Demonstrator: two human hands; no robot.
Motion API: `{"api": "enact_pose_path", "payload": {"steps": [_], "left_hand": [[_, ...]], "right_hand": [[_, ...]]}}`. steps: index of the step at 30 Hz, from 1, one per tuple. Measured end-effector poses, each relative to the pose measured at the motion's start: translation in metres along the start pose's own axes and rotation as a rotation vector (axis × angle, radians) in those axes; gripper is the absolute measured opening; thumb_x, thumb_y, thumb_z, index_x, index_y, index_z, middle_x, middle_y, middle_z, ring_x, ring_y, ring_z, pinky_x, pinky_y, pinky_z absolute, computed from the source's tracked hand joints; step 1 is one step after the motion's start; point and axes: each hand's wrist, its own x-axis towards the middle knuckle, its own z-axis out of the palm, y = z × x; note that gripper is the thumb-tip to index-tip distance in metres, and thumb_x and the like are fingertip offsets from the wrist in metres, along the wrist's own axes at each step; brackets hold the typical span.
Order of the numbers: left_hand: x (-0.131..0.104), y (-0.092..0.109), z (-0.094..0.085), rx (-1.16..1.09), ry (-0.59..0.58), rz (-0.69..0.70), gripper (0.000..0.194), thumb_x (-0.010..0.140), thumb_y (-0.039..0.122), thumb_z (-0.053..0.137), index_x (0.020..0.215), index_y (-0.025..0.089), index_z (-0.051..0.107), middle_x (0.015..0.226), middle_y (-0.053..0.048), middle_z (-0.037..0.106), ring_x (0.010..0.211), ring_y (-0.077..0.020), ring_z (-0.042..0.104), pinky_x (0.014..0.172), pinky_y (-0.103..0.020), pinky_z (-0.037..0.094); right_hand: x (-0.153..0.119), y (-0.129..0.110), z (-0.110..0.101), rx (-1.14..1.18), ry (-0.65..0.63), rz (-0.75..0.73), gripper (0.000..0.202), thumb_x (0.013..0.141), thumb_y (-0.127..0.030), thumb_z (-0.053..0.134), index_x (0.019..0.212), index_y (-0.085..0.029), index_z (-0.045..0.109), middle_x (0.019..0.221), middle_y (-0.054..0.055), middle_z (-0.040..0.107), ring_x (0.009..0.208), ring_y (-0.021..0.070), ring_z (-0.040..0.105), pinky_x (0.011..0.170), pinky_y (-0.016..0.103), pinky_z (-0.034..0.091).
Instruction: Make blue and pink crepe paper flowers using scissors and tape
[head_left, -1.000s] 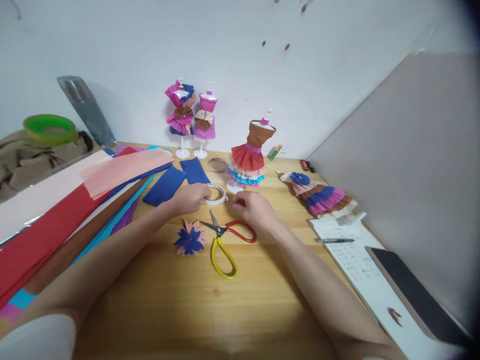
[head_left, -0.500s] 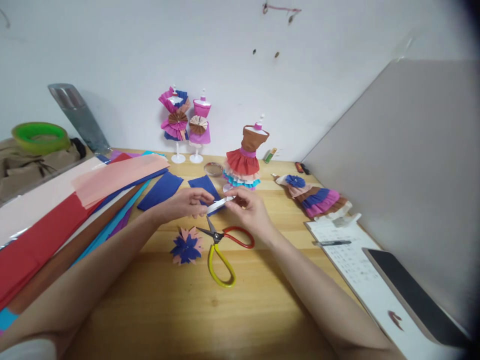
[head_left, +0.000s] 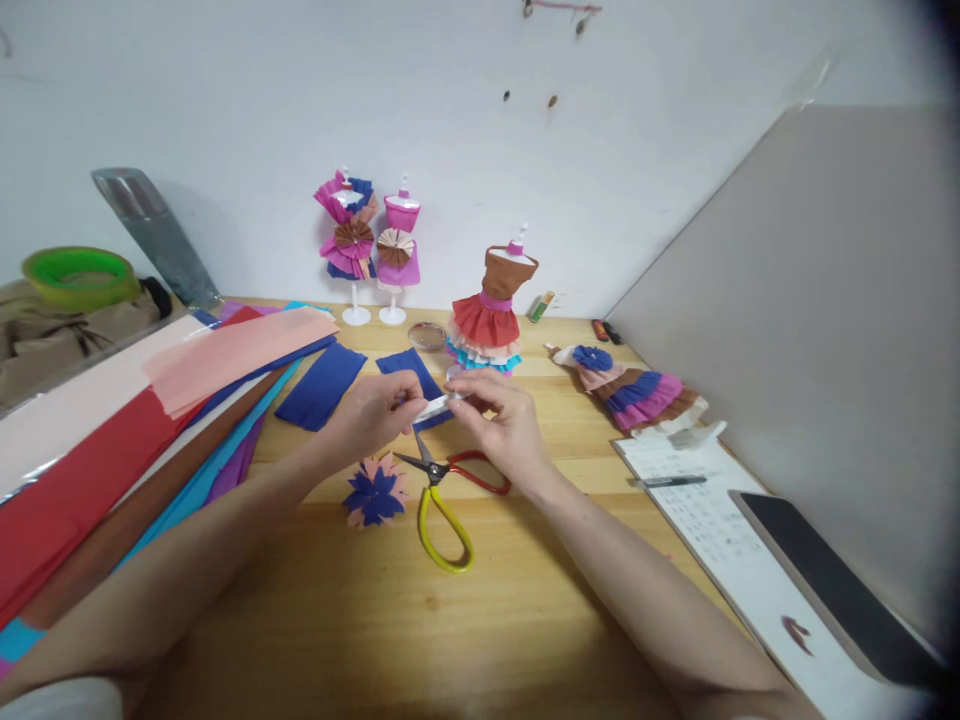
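Observation:
Between my hands is a small narrow white strip (head_left: 433, 408); its material is hard to make out. My left hand (head_left: 386, 410) pinches its left end, fingers curled. Thumb and fingers of my right hand (head_left: 499, 420) close on its other end. Just below lie scissors (head_left: 435, 472) with one red and one yellow handle, blades apart. A pink and blue paper flower (head_left: 375, 493) rests to their left. Behind my hands is a blue crepe paper piece (head_left: 409, 368), partly covered, and another blue piece (head_left: 322, 385) lies farther left.
Coloured paper sheets (head_left: 172, 420) are stacked on the left. Three small dress forms stand at the back, the nearest in a brown and red dress (head_left: 495, 300). A paper dress (head_left: 630, 390), a white sheet with a pen (head_left: 671, 481) and a dark tablet-like slab (head_left: 825, 580) lie right.
My left fingers, loosely spread before, have closed on the left end of the white strip. My right hand keeps its grip in nearly the same place.

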Motion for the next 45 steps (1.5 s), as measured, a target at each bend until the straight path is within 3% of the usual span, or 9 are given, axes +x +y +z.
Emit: {"api": "enact_pose_path", "payload": {"steps": [5,11,19,23,28,32,35,39,45], "left_hand": [[0.006,-0.004,-0.016,-0.014,-0.064,0.022,0.013,0.08,0.02,0.052,0.068,0.018,0.053,0.054,0.003,0.06,0.054,-0.0101,0.059,0.055,-0.019,0.044],[0.016,-0.015,-0.057,-0.25,-0.114,-0.04,0.019,0.08,0.031,0.064,0.069,0.017,0.055,0.063,-0.001,0.065,0.059,-0.012,0.062,0.059,-0.023,0.049],[0.013,-0.016,-0.083,-0.25,0.006,-0.007,0.022,0.081,0.034,0.065,0.072,0.017,0.056,0.072,-0.002,0.068,0.063,-0.0119,0.062,0.063,-0.023,0.049],[0.014,-0.012,-0.08,-0.157,0.033,-0.06,0.018,0.079,0.027,0.063,0.067,0.016,0.055,0.061,0.0,0.063,0.058,-0.0118,0.06,0.059,-0.022,0.047],[0.015,-0.007,-0.069,-0.131,0.061,-0.149,0.011,0.078,0.019,0.06,0.069,0.016,0.056,0.059,0.001,0.064,0.058,-0.0109,0.061,0.059,-0.021,0.048],[0.014,-0.005,-0.064,-0.145,0.093,-0.205,0.011,0.079,0.016,0.058,0.069,0.015,0.057,0.059,0.0,0.065,0.057,-0.0111,0.063,0.058,-0.021,0.05],[0.014,-0.004,-0.064,-0.159,0.101,-0.211,0.012,0.08,0.015,0.058,0.068,0.015,0.057,0.057,-0.001,0.066,0.058,-0.0118,0.065,0.058,-0.021,0.051],[0.014,-0.004,-0.065,-0.209,0.122,-0.22,0.013,0.081,0.016,0.058,0.068,0.015,0.055,0.056,-0.001,0.065,0.057,-0.0118,0.065,0.056,-0.021,0.052],[0.014,-0.005,-0.066,-0.251,0.112,-0.238,0.013,0.08,0.015,0.059,0.067,0.015,0.056,0.057,-0.001,0.066,0.056,-0.0111,0.064,0.056,-0.02,0.051]], "right_hand": [[0.009,0.005,-0.005,0.351,0.166,0.289,0.016,0.074,-0.034,0.069,0.079,-0.019,0.071,0.076,0.002,0.067,0.05,0.0093,0.055,0.049,0.024,0.042],[0.019,0.031,-0.013,0.274,0.277,0.468,0.034,0.068,-0.047,0.065,0.083,-0.017,0.065,0.054,-0.004,0.054,0.046,0.01,0.048,0.047,0.023,0.035],[0.008,0.02,-0.012,-0.027,-0.095,0.441,0.013,0.063,-0.025,0.073,0.061,-0.017,0.062,0.053,-0.002,0.057,0.05,0.0117,0.048,0.053,0.025,0.032],[-0.005,-0.011,-0.007,-0.63,-0.608,0.248,0.015,0.075,-0.021,0.069,0.061,-0.019,0.062,0.059,0.002,0.064,0.054,0.0142,0.052,0.053,0.027,0.026],[-0.002,-0.026,-0.006,-0.827,-0.578,0.201,0.019,0.085,-0.028,0.062,0.069,-0.018,0.065,0.068,0.007,0.069,0.062,0.0178,0.06,0.054,0.028,0.027],[-0.007,-0.021,-0.005,-0.936,-0.794,0.242,0.021,0.08,-0.038,0.068,0.085,-0.018,0.067,0.08,0.011,0.073,0.068,0.0237,0.066,0.055,0.029,0.029],[-0.015,-0.014,0.0,-0.98,-0.836,0.226,0.025,0.08,-0.027,0.066,0.102,-0.016,0.064,0.093,0.013,0.073,0.076,0.0266,0.069,0.058,0.03,0.033],[-0.019,-0.004,0.002,-0.935,-0.858,0.189,0.016,0.082,-0.01,0.055,0.094,-0.016,0.064,0.085,0.011,0.072,0.077,0.024,0.068,0.061,0.03,0.036],[-0.017,-0.001,-0.008,-0.78,-0.822,0.093,0.026,0.087,-0.006,0.047,0.107,-0.015,0.06,0.092,0.011,0.069,0.077,0.0213,0.066,0.068,0.03,0.041]]}}
